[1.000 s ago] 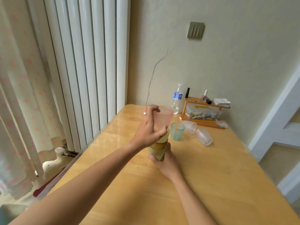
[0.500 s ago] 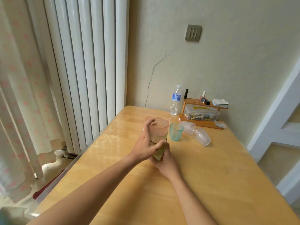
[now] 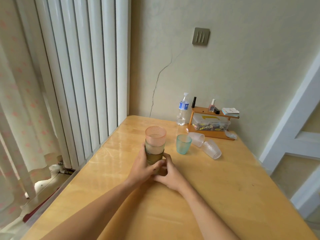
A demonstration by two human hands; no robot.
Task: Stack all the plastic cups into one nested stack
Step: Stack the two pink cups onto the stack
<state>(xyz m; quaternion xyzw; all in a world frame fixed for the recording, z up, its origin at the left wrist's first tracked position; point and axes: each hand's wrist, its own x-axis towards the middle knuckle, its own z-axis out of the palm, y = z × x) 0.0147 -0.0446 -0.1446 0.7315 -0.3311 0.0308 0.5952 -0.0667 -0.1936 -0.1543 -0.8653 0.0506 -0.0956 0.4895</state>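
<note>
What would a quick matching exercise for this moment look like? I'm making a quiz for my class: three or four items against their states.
Items:
1. pink cup
2. teal cup
3. clear cups
4. water bottle

States:
A. lying on their sides
B. upright near the wall
C. top of the stack held by both hands
D. upright alone, mouth up

Pairs: 1-C, 2-D, 3-A, 4-B
</note>
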